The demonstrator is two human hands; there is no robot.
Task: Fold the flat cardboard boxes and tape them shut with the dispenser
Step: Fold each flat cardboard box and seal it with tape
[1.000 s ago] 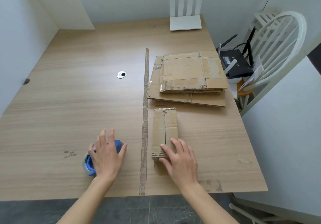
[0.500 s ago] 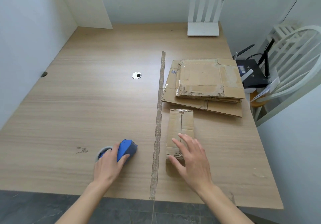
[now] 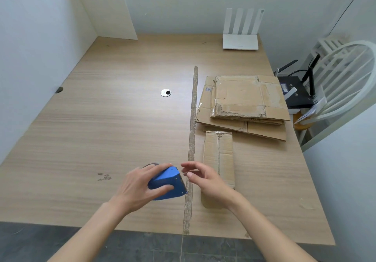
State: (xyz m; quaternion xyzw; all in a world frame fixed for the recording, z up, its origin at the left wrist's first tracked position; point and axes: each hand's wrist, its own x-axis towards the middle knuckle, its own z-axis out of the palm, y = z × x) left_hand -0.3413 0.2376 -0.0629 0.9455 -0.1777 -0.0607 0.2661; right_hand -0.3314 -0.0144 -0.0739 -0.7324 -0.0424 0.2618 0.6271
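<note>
My left hand [image 3: 140, 186] grips the blue tape dispenser [image 3: 167, 183] and holds it above the wooden table [image 3: 101, 129], its toothed edge pointing right. My right hand [image 3: 205, 178] hovers just right of that edge, fingers loosely spread, thumb and forefinger close together near the tape end; whether they touch tape is unclear. A small folded cardboard box [image 3: 218, 156] lies directly behind my right hand, its top flaps meeting along a centre seam. A stack of flat cardboard boxes [image 3: 244, 101] lies farther back on the right.
A strip of old tape residue [image 3: 192, 139] runs front to back down the table. A round cable grommet [image 3: 165, 92] sits mid-table. A white router [image 3: 241, 36] stands at the back. A white chair [image 3: 345, 78] and black router [image 3: 295, 93] are right of the table.
My left hand has lifted the dispenser off the table and carried it right. My right hand has left the small box and moved left to the dispenser's edge.
</note>
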